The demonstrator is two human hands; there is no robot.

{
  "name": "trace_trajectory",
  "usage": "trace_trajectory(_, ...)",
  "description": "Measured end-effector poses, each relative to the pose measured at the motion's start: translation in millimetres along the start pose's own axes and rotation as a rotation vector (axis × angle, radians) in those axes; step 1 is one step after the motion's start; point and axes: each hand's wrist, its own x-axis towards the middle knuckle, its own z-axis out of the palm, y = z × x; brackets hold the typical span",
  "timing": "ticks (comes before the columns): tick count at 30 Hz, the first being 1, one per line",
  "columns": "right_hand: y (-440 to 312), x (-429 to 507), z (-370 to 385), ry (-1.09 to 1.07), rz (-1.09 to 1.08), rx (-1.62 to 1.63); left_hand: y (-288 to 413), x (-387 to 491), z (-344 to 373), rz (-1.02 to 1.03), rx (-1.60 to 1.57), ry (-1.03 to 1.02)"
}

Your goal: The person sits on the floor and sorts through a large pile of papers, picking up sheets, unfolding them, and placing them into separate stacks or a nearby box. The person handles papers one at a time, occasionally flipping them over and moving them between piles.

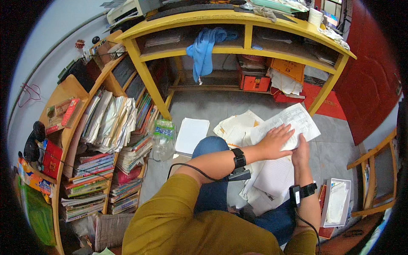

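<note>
A printed sheet of paper [299, 119] is tilted over the floor, above a spread of loose papers. My left hand [275, 140] lies flat across its lower part, fingers apart. At the sheet's lower right edge, my right hand [300, 151] grips it with the thumb on top; its other fingers are hidden beneath the sheet. Under my hands is an untidy heap of papers [274, 180], some with writing. To the left, past my knee, a neat stack of white paper [192, 135] rests on the grey tiles.
A bookshelf [110, 188] packed with books and papers stands at the left, with clear plastic bottles [164, 140] beside it. Ahead is a yellow desk [197, 17] with a blue cloth [202, 52] hanging from it. At right are a white box [325, 204] and a wooden chair [371, 181].
</note>
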Motion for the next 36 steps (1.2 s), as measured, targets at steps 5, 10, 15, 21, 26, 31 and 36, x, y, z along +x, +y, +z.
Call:
trace_trajectory(5, -29, 5, -35, -0.043, 0.002, 0.423, -9, -2, -28, -0.537, -0.242, 0.325)
trace_trajectory(10, -45, 6, -48, -0.152, 0.057, 0.516, -5, -15, -43, -1.003, -1.691, -0.164)
trace_trajectory(15, -35, 10, -47, -0.156, 0.067, 0.426, 19, -24, -38, -0.911, -1.769, -0.043)
trace_trajectory(21, -35, 2, -41, -0.145, -0.043, 0.109, 29, -35, -77, -0.890, -0.892, -0.112)
trace_trajectory(26, -34, -10, -20, -0.258, -0.010, -0.069, 19, -46, -135, -0.899, -0.840, -0.024)
trace_trajectory(31, -31, -21, -11, -0.392, 0.026, -0.230, -1, -80, -180, -0.965, -0.869, 0.300)
trace_trajectory(36, -19, -23, -19, -0.351, 0.159, -0.388, -44, -120, -254, -0.894, -0.945, 0.574)
